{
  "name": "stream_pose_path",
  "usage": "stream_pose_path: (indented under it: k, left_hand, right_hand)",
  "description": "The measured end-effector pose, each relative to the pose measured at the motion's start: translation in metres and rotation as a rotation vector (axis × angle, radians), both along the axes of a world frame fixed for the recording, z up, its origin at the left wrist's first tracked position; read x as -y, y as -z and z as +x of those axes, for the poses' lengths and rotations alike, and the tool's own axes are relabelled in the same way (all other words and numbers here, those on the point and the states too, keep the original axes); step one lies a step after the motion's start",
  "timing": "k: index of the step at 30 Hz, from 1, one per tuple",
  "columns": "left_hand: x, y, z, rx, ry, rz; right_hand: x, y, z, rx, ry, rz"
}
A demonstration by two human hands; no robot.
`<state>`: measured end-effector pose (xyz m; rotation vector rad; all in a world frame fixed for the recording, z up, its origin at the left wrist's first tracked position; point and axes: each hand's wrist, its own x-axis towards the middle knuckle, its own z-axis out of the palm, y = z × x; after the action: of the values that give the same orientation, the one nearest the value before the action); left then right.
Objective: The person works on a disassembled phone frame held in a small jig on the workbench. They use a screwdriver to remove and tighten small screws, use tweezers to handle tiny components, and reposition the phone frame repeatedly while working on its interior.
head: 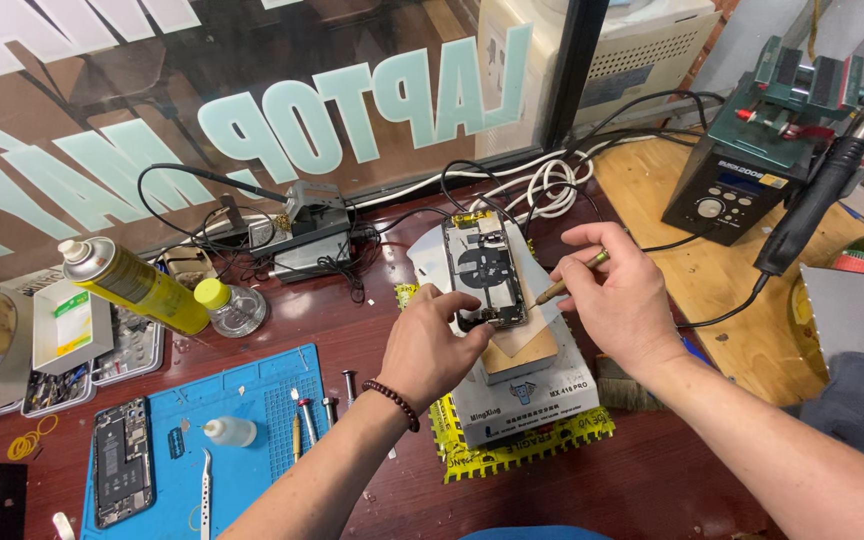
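Brass-tipped tool (572,277) pinched in right hand (624,300) fingers, angled left toward opened phone (485,270), lengthwise away from viewer; left hand (435,345) fingers press its near end.

The opened phone housing (485,268) is showing glossy black inner parts and dull metal shields, lying on a smooth pale wooden block (519,347). Left of it, the blue work mat (252,400) is looking matt and rubbery on the polished dark-red wooden bench (652,470). The yellow spray can (137,285) is gleaming like painted metal, its cap white plastic.
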<state>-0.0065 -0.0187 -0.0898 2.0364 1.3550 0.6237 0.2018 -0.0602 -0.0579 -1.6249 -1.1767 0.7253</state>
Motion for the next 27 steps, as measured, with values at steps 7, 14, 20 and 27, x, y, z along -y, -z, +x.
stream_pose_path:
  k: [7,14,20,27]
  left_hand:
    - [0.000,-0.015,0.011,-0.079,0.106,0.060]
    - [-0.014,-0.011,0.016,-0.147,0.168,-0.031]
    - [-0.022,-0.007,0.019,-0.116,0.158,-0.107]
    - [-0.028,-0.005,0.021,-0.137,0.178,-0.181]
  right_hand:
    - [0.002,0.000,-0.002,0.121,-0.023,0.000]
    - [-0.007,0.023,0.009,-0.167,-0.009,-0.019]
    - [-0.026,0.028,0.020,-0.452,0.059,-0.240]
    - [-0.043,0.009,0.020,0.090,-0.210,-0.197]
